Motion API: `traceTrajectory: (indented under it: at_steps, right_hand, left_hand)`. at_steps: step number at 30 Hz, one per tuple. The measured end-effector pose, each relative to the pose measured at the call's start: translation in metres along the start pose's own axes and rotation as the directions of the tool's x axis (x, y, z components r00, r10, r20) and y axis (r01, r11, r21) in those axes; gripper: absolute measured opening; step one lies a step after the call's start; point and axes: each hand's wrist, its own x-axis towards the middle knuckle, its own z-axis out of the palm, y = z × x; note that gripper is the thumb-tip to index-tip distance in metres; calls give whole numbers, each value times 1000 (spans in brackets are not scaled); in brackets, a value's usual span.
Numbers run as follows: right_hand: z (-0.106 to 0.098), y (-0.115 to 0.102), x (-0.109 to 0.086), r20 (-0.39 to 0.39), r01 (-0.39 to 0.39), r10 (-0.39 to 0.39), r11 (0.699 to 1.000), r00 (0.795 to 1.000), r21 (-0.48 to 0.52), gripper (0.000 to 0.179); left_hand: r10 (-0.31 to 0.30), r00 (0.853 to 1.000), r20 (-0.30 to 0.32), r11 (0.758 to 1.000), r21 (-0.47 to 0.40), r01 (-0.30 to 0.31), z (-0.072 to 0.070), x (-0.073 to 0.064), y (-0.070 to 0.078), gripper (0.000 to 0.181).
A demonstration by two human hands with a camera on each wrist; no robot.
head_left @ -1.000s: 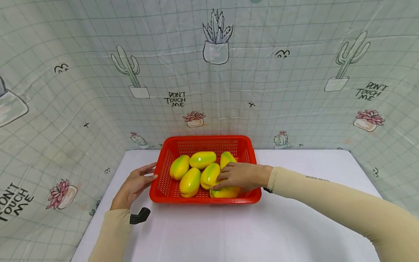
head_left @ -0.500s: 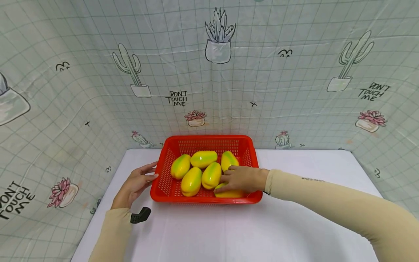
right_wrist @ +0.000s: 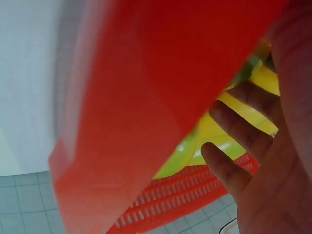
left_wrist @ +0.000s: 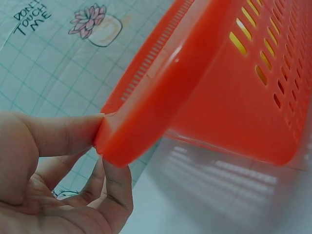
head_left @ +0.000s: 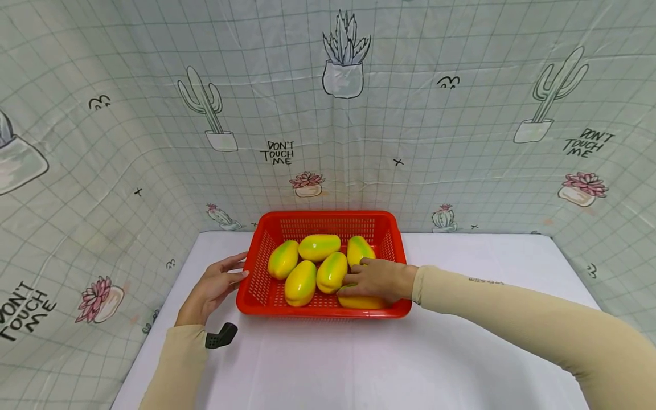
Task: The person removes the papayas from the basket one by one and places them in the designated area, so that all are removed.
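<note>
A red plastic basket (head_left: 323, 312) stands on the white table and holds several yellow-green papayas (head_left: 300, 283). At its left end, my left hand (head_left: 212, 287) pinches the rim, thumb above and bent fingers beneath, as the left wrist view shows. Inside the front right corner, my right hand (head_left: 376, 279) lies over a papaya (head_left: 363, 302), covering much of it. Its thumb runs along the fruit's upper side. In the right wrist view the fingers (right_wrist: 234, 126) are spread and slightly bent near the papayas, while the basket's wall (right_wrist: 126, 122) hides the thumb.
A grid-patterned cloth (head_left: 369, 131) with cactus drawings hangs behind the table and at both sides. The white tabletop (head_left: 328, 364) extends in front of the basket and to its right. A black wrist device (head_left: 222, 336) sits at my left sleeve.
The papaya under my right hand has shifted slightly right, and the hand has come slightly lower in the head view. My left hand keeps its pinch on the rim.
</note>
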Motion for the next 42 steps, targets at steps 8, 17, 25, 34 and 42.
traceTrajectory:
  at_steps: [8, 17, 25, 34, 42]
  right_hand:
    - [-2, 0, -2, 23, 9, -10, 999, 1000, 42, 90]
    - [-5, -7, 1, -12, 35, -37, 986, 999, -165, 82]
    - [-10, -10, 4, 23, 21, -16, 975, 1000, -220, 81]
    - [-10, -8, 4, 57, 11, 3, 971, 998, -240, 92]
    - [-10, -8, 6, 27, 1, 7, 967, 1000, -254, 85]
  left_hand:
    - [1, 1000, 1, 1000, -5, -1, 0, -1, 2, 65]
    - [0, 1000, -2, 1000, 2, 0, -1, -1, 1, 64]
    - [9, 1000, -4, 1000, 5, -9, 0, -1, -1, 64]
    - [24, 1000, 5, 1000, 7, -24, 0, -2, -2, 64]
    - [28, 1000, 11, 1000, 0, -28, -2, -2, -2, 64]
